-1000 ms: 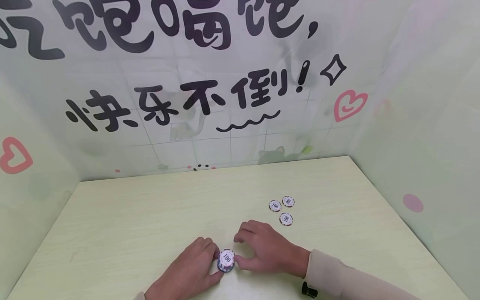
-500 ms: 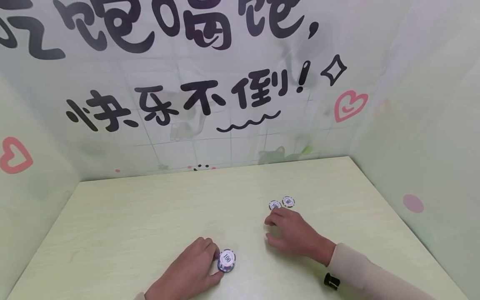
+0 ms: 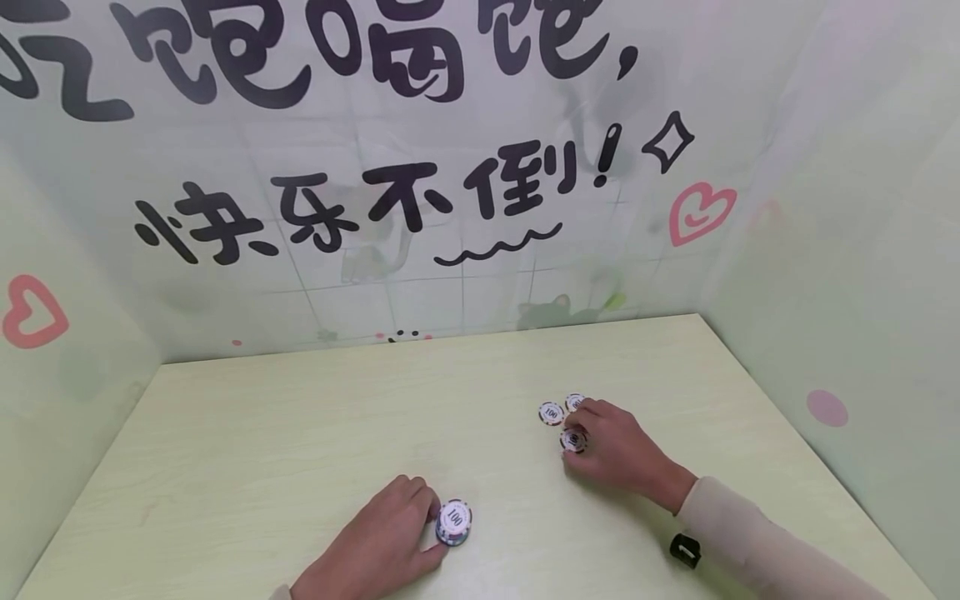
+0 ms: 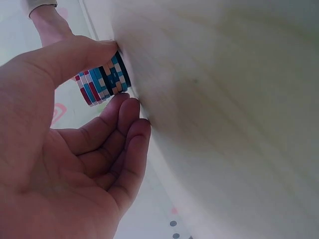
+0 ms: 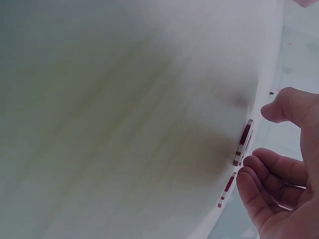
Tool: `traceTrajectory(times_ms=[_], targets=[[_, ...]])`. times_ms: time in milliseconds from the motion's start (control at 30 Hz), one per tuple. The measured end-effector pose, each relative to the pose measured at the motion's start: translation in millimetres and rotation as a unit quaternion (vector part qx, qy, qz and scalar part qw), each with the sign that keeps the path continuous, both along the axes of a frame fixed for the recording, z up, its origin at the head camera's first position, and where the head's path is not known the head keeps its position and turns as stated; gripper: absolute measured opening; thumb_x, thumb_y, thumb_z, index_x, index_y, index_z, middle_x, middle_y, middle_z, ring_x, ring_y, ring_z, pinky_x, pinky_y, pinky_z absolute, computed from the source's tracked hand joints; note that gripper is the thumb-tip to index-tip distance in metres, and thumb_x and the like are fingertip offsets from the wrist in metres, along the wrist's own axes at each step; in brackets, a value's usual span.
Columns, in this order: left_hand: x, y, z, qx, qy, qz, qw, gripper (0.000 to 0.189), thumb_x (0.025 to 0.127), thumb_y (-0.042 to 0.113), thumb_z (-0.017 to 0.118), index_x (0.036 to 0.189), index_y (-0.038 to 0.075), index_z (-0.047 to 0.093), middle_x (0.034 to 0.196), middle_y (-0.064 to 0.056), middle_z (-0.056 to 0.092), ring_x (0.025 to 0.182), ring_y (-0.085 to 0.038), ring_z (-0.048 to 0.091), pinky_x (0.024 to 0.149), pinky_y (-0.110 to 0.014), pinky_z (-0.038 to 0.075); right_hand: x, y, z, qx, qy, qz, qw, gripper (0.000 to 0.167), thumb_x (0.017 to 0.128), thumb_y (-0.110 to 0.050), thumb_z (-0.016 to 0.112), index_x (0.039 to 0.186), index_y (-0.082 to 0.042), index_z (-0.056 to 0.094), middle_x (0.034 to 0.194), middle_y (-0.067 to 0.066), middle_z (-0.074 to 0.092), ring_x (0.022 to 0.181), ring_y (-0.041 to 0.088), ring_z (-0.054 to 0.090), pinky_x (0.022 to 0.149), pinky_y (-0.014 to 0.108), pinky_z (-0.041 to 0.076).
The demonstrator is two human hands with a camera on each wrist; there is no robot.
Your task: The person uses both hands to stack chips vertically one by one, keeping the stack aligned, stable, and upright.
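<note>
A short stack of poker chips (image 3: 453, 522) stands on the table, its top chip white and marked 100. My left hand (image 3: 378, 533) holds that stack at its left side with thumb and fingertips. In the left wrist view the stack's edges (image 4: 103, 82) show red, blue and dark bands with white. My right hand (image 3: 618, 446) reaches around a single white 100 chip (image 3: 573, 440) lying on the table, thumb at its near side and fingers at its far side. In the right wrist view the thumb stands apart from the red-and-white chip edge (image 5: 243, 143).
Two more white 100 chips lie just beyond the right hand: the left one (image 3: 551, 413) in full view, the right one (image 3: 575, 402) partly covered by the fingers. The pale wooden table (image 3: 300, 433) meets a printed wall covering (image 3: 420, 292) at the back and sides.
My right hand has moved from beside the stack, to the right and away from me, over to the nearest single chip. The left hand and the stack have stayed in place.
</note>
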State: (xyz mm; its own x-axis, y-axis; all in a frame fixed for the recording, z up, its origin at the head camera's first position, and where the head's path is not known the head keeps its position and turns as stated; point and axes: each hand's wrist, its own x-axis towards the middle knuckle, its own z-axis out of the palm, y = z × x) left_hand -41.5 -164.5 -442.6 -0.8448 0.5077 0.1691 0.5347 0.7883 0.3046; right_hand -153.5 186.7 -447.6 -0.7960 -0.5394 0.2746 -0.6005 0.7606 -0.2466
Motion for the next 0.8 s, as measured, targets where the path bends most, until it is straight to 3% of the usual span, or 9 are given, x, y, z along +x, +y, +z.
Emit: traceTrajectory(times_ms=[300,800], targets=[[-0.4,0.2,-0.1,-0.003,-0.002,0.000,1.0000,0.029,0.086,0.029,0.089,0.097,0.010,0.070,0.093,0.009,0.058,0.090,-0.013,0.052,0.083,-0.034,0.053,-6.0,4,-1.4,0.007,-0.016,-0.003,0.9998,0.028,0.086,-0.022,0.087,0.108,-0.007,0.078,0.102,-0.002,0.067,0.092,0.018,0.063,0.086,0.041,0.059],[-1.2,0.3,0.0,-0.005,-0.009,0.001,1.0000,0.030,0.086,0.030,0.090,0.097,0.010,0.070,0.093,0.008,0.058,0.091,-0.014,0.054,0.084,-0.035,0.054,-11.1,1,1.0,0.005,-0.049,-0.001,0.9988,0.023,0.081,-0.018,0.084,0.100,-0.009,0.076,0.095,-0.005,0.064,0.084,0.011,0.057,0.076,0.034,0.055]])
